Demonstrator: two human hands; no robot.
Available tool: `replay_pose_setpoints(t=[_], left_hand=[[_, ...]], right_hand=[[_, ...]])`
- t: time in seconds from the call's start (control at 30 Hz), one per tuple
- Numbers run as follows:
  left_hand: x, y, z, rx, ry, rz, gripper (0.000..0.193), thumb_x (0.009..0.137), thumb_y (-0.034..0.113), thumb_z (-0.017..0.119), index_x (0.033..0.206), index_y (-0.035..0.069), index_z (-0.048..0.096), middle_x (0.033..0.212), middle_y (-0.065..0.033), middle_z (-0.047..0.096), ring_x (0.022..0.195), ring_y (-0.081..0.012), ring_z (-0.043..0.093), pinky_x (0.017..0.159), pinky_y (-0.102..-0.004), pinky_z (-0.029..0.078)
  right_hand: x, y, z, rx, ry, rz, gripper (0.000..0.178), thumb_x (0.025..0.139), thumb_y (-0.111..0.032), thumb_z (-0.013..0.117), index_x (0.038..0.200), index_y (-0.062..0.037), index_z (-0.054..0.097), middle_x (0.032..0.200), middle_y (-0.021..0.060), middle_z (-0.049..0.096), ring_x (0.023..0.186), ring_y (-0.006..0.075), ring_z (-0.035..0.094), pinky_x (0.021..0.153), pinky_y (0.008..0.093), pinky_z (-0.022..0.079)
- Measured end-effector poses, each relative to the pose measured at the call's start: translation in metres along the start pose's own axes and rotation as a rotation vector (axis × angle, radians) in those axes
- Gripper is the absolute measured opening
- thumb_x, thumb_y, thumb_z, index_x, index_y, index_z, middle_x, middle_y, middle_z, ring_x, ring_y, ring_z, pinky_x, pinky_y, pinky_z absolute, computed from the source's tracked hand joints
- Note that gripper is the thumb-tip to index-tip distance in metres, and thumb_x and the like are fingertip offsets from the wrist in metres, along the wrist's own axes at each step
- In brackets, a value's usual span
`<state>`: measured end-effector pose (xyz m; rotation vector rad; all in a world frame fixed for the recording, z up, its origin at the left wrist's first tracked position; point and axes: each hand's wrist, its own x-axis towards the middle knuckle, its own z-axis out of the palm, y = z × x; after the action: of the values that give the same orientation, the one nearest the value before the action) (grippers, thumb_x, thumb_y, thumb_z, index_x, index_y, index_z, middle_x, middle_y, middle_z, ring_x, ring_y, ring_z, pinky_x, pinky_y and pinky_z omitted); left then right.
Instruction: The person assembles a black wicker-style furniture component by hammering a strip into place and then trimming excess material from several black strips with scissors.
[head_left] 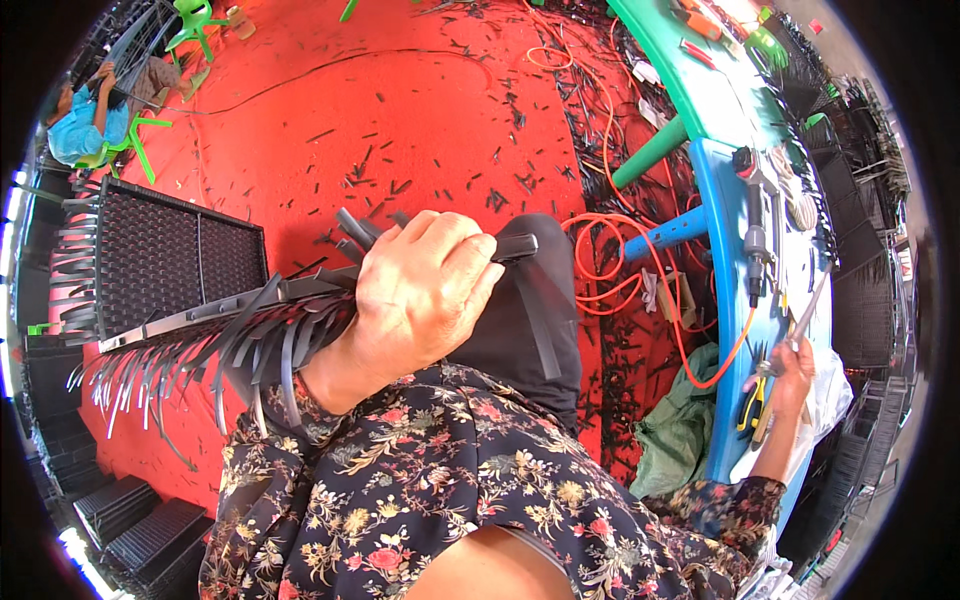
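Note:
A black woven furniture frame (180,255) slants from the left onto my lap, with a fringe of loose flat plastic strips (240,350) along its near edge. My left hand (420,285) is closed around the frame's end above my thigh, and strips stick out on both sides of the fist. Off to the right, over the blue table (712,200), my right hand (793,370) has its fingers closed on a slim pointed tool (812,305). Its exact kind is hard to make out. Yellow-and-black pliers (752,405) lie beside that hand.
A power tool (758,225) lies on the blue table, joined to an orange hose (690,365) that coils down to the red floor (400,110). Strip offcuts litter the floor. A green table (670,60) adjoins. A green sack (675,430) sits below. Far left, another person (85,125) sits.

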<state>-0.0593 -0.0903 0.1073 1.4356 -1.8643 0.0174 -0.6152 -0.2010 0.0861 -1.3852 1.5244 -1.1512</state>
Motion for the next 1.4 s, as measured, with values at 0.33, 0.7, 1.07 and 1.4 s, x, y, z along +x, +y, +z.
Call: replay_pose_setpoints(t=[0.33,0.7,1.07,1.4], left_hand=[[-0.003,0.002,0.003,0.001,0.038,-0.010,0.022,0.065,-0.001,0.073,0.084,-0.001,0.060,0.081,-0.0121,0.060,0.070,-0.0293,0.060,0.061,-0.0357,0.050],[-0.005,0.000,0.002,0.017,0.023,-0.021,0.024,0.064,-0.001,0.073,0.084,-0.001,0.061,0.082,-0.0125,0.061,0.073,-0.0293,0.061,0.063,-0.0352,0.051],[-0.006,0.004,0.000,0.001,0.031,-0.006,0.025,0.063,-0.001,0.074,0.084,-0.002,0.061,0.081,-0.0124,0.060,0.072,-0.0291,0.061,0.062,-0.0353,0.050],[-0.005,0.003,-0.002,-0.016,0.018,0.000,0.025,0.062,-0.002,0.074,0.083,-0.002,0.061,0.080,-0.0127,0.060,0.071,-0.0292,0.061,0.061,-0.0349,0.050]], right_hand=[[-0.088,-0.100,0.241,0.062,-0.787,0.044,0.049,0.082,-0.003,0.059,0.130,-0.0001,0.046,0.082,0.0002,0.056,0.059,0.0049,0.049,0.053,0.0189,0.040],[-0.099,-0.139,0.252,-0.279,-0.878,-0.232,0.040,0.084,-0.002,0.059,0.124,0.0011,0.053,0.088,0.0044,0.064,0.066,0.0067,0.048,0.063,0.0219,0.045],[-0.079,-0.167,0.243,-0.394,-0.979,-0.155,0.038,0.082,0.001,0.055,0.120,0.0030,0.056,0.104,0.0169,0.065,0.080,0.0156,0.063,0.076,0.0278,0.050],[-0.087,-0.137,0.249,-0.233,-0.886,-0.174,0.040,0.080,0.006,0.060,0.120,0.0016,0.057,0.094,0.0120,0.066,0.075,0.0125,0.062,0.067,0.0252,0.052]])
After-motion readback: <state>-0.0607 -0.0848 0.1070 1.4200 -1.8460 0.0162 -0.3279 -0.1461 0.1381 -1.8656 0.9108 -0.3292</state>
